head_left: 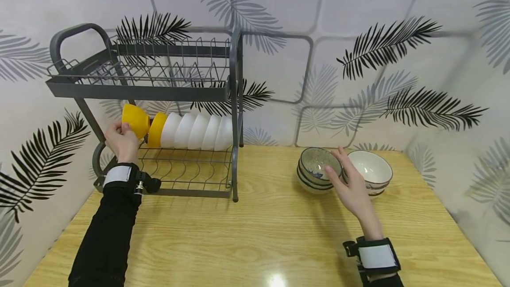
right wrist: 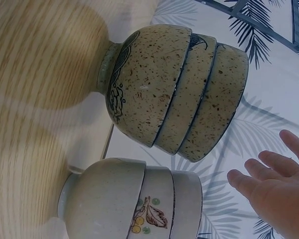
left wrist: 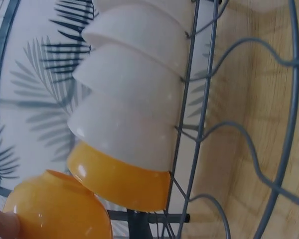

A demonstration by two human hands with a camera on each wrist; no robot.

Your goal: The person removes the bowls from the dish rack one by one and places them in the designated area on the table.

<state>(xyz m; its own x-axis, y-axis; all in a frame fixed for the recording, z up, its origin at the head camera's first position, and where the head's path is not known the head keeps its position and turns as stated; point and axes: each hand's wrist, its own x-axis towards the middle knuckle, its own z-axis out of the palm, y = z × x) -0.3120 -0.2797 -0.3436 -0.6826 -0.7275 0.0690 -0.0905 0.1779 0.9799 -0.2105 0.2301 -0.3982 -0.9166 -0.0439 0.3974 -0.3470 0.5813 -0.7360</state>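
My left hand (head_left: 121,138) grips a yellow bowl (head_left: 136,120) at the left end of the dish rack's lower shelf (head_left: 187,172). Beside it a second yellow bowl (head_left: 156,130) and several white bowls (head_left: 198,131) stand on edge in a row. In the left wrist view the held yellow bowl (left wrist: 57,206) sits just apart from the racked yellow bowl (left wrist: 118,178) and the white bowls (left wrist: 132,89). My right hand (head_left: 347,181) hovers open, fingers straight, between a stack of speckled bowls (head_left: 317,169) and a stack of white patterned bowls (head_left: 370,172). The right wrist view shows both stacks, speckled (right wrist: 177,89) and patterned (right wrist: 134,199).
The grey two-tier dish rack (head_left: 151,87) stands at the back left of the wooden table (head_left: 255,234); its upper tier holds nothing. Leaf-patterned walls (head_left: 358,34) close in behind and on both sides.
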